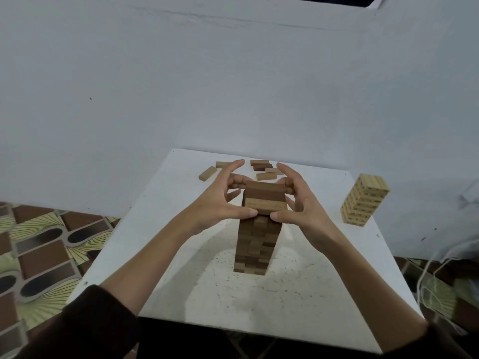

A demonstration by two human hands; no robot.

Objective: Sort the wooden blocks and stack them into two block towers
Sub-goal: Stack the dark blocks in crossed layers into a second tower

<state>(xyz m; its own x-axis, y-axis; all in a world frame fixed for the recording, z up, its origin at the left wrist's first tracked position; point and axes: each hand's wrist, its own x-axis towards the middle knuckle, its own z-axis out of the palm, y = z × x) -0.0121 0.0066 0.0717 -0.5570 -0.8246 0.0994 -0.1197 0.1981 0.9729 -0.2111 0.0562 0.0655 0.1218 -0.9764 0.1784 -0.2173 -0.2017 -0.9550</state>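
Note:
A tall tower of dark wooden blocks [255, 244] stands in the middle of the white table [181, 268]. Its top layer [264, 196] is clasped from both sides: my left hand [220, 200] presses the left ends with thumb and fingers, and my right hand [300, 203] presses the right ends. A shorter tower of pale blocks [364, 200] stands near the table's right edge. Several loose blocks [261, 168] lie at the far edge behind my hands, with one pale loose block [207, 173] off to the left.
A pale blue wall rises right behind the table. Patterned floor tiles [39, 255] show on the left. White cords [435, 270] hang beside the table's right side. The front of the table near me is bare.

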